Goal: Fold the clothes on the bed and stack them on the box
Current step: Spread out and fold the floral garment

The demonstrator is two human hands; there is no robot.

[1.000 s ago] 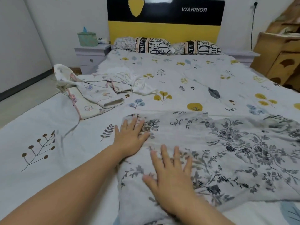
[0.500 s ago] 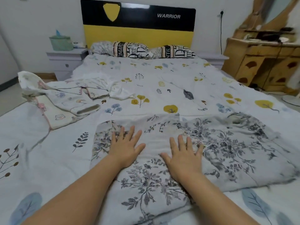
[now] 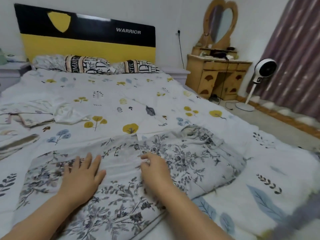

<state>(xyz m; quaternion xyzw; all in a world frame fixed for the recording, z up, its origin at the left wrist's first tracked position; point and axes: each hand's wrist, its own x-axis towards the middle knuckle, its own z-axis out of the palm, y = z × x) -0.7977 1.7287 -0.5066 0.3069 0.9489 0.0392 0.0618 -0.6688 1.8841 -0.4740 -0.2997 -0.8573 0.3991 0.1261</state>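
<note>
Near the foot of the bed (image 3: pixel 121 94), a grey floral-print garment (image 3: pixel 181 158) lies spread across the leaf-patterned bedsheet (image 3: pixel 259 179), reaching from the near left edge of the view to a rumpled end at the right. Both of the person's forearms come in from the bottom of the frame and end on this garment. The left hand (image 3: pixel 81 177) lies flat on the cloth with its fingers straight and slightly spread, palm down, pressing the fabric. The right hand (image 3: pixel 155 170) sits just beside it to the right, on the same garment; its fingers are curled downward with the tips at the cloth, and they seem to be pinching up a bit of fabric, though motion blur makes the exact hold hard to read.

Farther up the bed on the left, a loose pile of pale printed clothes (image 3: pixel 34 113) lies unfolded, well apart from the hands. Two lettered pillows (image 3: pixel 90 64) rest against a black and yellow headboard (image 3: pixel 86 37) marked WARRIOR. To the right of the bed stands a wooden dressing table (image 3: pixel 218 75) with a heart-shaped mirror (image 3: pixel 220 23), and beside it a white pedestal fan (image 3: pixel 265 70) in front of a purple curtain (image 3: pixel 297 58).
</note>
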